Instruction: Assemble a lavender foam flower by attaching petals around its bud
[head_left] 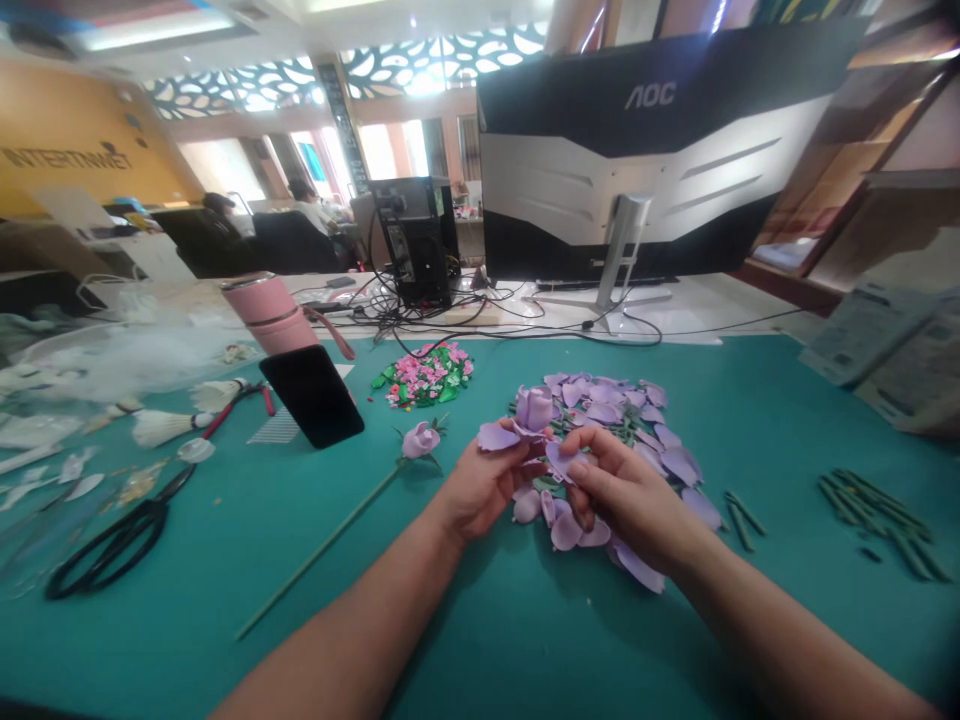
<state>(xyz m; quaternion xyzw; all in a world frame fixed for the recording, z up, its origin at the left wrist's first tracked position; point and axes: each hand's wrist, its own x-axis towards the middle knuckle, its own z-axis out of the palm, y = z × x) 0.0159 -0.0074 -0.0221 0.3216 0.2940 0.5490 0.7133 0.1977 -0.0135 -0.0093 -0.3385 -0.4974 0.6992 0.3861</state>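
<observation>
My left hand (480, 485) is closed around a partly built lilac artificial rose (534, 408), its petals cupped upright above my fingers. One broad outer petal (498, 437) spreads to the left over my thumb side. Between the thumb and fingers of my right hand (619, 480) is a loose lilac petal (561, 461), close beside the rose. Beneath and behind both hands lies a heap of lilac petals (679, 462) mixed with green parts. Left of my hands rests a lilac rose (421, 440) on a long green stem (322, 550).
Short green stem pieces (874, 510) lie at the right. A pile of small pink flowers (431, 375) sits farther back. Black scissors (112, 545), a leaning phone (311, 395), a pink bottle (270, 312) and shuttlecocks (165, 428) stand or lie leftward. A monitor (637, 180) rises behind.
</observation>
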